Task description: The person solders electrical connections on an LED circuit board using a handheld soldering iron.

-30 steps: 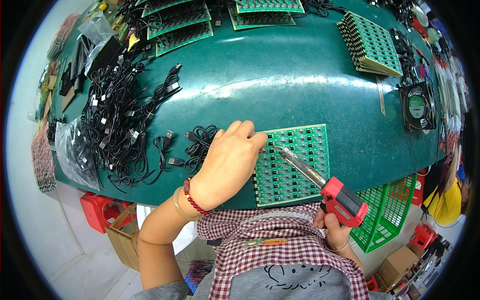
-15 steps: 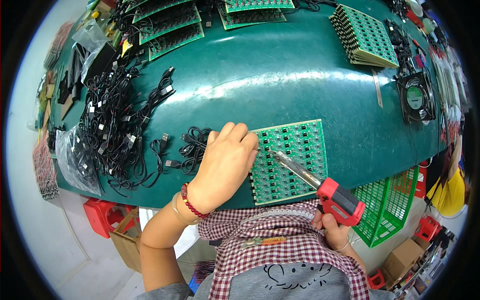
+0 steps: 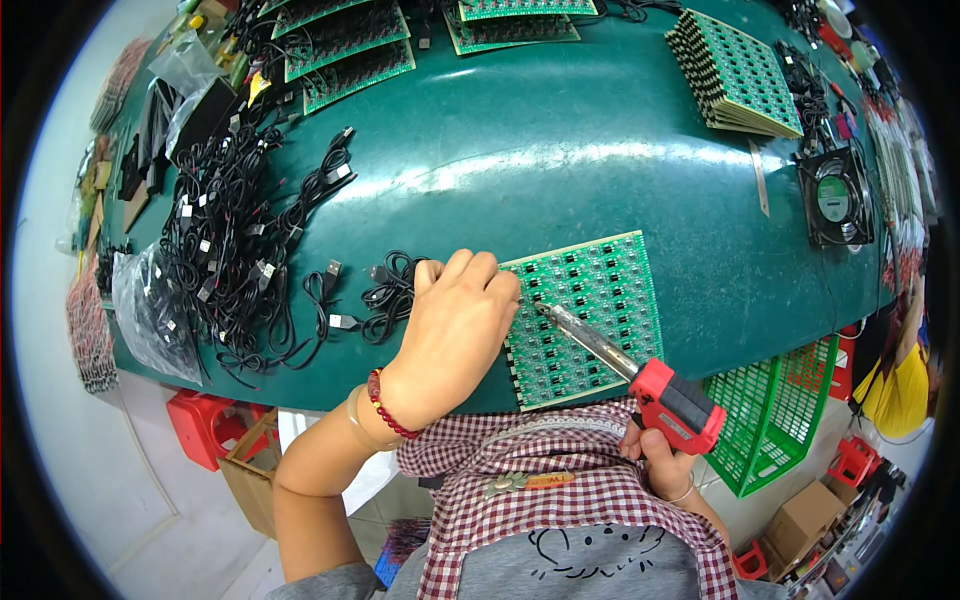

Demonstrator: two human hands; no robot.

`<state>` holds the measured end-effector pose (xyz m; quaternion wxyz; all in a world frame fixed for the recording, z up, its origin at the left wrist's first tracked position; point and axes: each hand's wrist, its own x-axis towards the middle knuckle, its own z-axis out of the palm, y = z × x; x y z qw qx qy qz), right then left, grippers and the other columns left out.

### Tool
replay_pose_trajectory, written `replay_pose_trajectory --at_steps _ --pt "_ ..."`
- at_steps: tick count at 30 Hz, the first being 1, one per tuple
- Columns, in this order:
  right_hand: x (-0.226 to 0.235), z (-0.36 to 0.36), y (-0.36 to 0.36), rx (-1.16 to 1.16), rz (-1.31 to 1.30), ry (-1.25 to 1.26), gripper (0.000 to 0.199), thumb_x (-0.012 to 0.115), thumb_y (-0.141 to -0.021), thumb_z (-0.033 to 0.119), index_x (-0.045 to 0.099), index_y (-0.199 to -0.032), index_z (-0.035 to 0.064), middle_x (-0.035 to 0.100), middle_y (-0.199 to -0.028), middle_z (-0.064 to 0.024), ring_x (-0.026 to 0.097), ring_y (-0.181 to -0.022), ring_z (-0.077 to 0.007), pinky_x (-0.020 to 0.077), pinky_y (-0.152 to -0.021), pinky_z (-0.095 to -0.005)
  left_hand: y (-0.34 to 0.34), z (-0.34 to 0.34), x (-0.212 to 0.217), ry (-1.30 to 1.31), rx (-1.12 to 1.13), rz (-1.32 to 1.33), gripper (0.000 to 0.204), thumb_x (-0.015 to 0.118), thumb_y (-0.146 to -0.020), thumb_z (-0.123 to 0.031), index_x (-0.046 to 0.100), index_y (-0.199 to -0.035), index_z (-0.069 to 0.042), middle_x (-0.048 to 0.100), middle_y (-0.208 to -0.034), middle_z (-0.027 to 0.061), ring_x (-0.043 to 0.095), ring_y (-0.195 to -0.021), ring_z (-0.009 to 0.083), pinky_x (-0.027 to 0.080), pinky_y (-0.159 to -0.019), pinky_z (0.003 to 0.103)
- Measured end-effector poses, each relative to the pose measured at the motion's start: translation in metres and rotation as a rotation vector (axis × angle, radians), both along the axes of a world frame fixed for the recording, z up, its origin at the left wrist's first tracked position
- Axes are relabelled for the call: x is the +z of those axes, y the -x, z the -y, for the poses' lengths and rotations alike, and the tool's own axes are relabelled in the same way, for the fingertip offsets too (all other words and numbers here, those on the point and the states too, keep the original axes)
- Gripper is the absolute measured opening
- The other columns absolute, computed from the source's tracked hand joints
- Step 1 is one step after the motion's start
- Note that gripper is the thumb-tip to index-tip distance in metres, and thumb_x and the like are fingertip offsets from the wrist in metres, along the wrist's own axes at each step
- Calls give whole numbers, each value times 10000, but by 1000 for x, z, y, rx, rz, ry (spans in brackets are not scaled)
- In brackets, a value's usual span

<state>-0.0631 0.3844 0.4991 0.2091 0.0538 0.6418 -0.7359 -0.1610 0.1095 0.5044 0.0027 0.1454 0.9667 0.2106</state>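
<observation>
A green circuit board (image 3: 600,300) with rows of small black parts lies at the table's near edge. My right hand (image 3: 660,460) is wrapped round the red and black handle of a gun-shaped soldering iron (image 3: 595,345). Its metal tip meets the board near the left edge, beside my left fingers. My left hand (image 3: 455,330) is closed in a pinch at the board's left edge; the back of the hand hides what the fingertips hold. Right beside that hand lies a coiled black USB cable (image 3: 385,300), partly covered by it.
A big heap of black USB cables (image 3: 225,250) and a clear plastic bag (image 3: 150,320) lie left. Stacked boards (image 3: 745,75) stand back right, near a small black fan (image 3: 835,195). More boards (image 3: 350,50) lie at the back. A green basket (image 3: 770,420) stands below the table's right edge.
The board has turned slightly counterclockwise. Both hands and the iron hold nearly the same place, the iron's tip still at the board's left side. The whole view has shifted a little.
</observation>
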Motion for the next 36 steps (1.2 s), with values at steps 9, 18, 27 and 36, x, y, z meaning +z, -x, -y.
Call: replay_pose_trajectory --at_steps 9,18,27,36 --pt "-2 -3 0 65 -26 -42 237 591 -904 150 557 -1067 -19 594 -765 -59 565 -662 -123 475 -593 -274 1 -3 -2 -55 19 -3 120 651 -739 -29 552 -789 -76 480 -792 53 482 -809 235 330 -738 360" --pt "-1 4 -5 -40 4 -14 181 591 -898 133 577 -999 -17 595 -760 -71 559 -651 -132 471 -597 -275 1 -3 -5 -45 3 4 123 642 -736 -23 534 -769 -69 477 -781 60 480 -809 241 324 -737 368" --pt "-2 0 -2 75 -24 -79 121 580 -902 110 586 -903 -11 596 -761 -66 563 -678 -135 472 -614 -280 1 -2 -5 -64 8 -13 123 639 -736 -20 527 -756 -66 472 -766 60 479 -794 236 324 -739 366" --pt "2 2 -3 29 -32 -64 191 582 -903 145 569 -1000 -19 596 -772 -64 558 -677 -134 470 -615 -280 0 -1 -7 -89 10 -14 124 641 -733 -22 528 -753 -71 474 -761 53 481 -789 234 320 -741 366"
